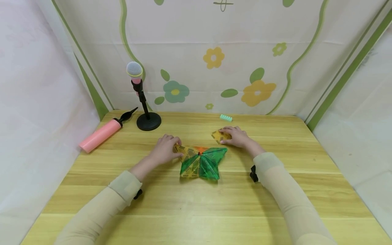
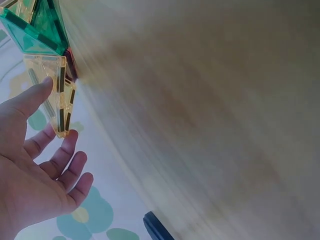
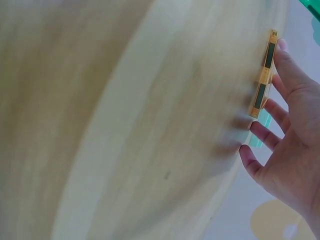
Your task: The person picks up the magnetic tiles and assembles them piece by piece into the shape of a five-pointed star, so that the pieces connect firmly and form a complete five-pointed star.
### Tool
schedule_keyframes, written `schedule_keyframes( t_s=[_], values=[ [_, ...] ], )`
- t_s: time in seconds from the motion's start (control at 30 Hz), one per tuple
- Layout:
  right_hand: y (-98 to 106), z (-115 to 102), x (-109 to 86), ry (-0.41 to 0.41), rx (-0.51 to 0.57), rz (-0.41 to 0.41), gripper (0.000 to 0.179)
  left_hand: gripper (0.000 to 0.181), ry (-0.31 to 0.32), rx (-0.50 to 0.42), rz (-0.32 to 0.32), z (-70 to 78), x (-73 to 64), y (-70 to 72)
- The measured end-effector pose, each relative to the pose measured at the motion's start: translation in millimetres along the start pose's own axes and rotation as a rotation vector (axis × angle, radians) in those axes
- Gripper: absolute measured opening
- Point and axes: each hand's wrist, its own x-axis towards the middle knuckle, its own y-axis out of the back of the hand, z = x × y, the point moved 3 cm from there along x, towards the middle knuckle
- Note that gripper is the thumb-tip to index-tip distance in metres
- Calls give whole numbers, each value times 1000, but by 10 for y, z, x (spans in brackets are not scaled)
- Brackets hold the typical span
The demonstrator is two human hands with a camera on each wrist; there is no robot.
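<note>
A star-like build of translucent magnetic tiles [image 1: 209,164], green with orange parts, stands raised on the table. My left hand [image 1: 165,149] is at its left side, thumb and fingers pinching the pointed tip of a yellow-orange tile section [image 2: 52,90]. In the left wrist view that section adjoins the green tiles, and the other fingers are loosely bent. Behind the build to the right, my right hand [image 1: 236,136] pinches a separate orange magnetic tile [image 1: 218,136] between thumb and fingers. In the right wrist view this orange tile [image 3: 265,75] appears edge-on, close over the table.
A small mint-green toy brick [image 1: 226,117] lies near the back edge. At the back left stands a toy microphone [image 1: 134,69] on a black round-based stand [image 1: 148,121]. A pink hand pump [image 1: 102,135] lies beside it. Patterned cloth [image 1: 190,68] hangs behind the wooden table [image 1: 214,211].
</note>
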Motion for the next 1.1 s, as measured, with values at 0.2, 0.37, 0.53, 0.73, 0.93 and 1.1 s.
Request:
schedule_keyframes(
  t_s=[0.2,0.37,0.53,0.73,0.93,1.1],
  values=[
    [28,52,0,33,-9,-65,65,38,17,14,6,28,-24,0],
    [74,96,-16,89,27,-123,63,38,18,26,7,35,-24,-1],
    [118,119,-36,144,68,-150,62,37,19,27,6,41,-21,6],
    [128,129,-31,158,86,-160,70,37,17,26,2,48,-20,19],
    [85,157,12,166,51,-118,76,38,12,49,5,47,-12,20],
    [70,164,24,154,66,-99,75,38,15,60,1,53,-9,12]
  ],
)
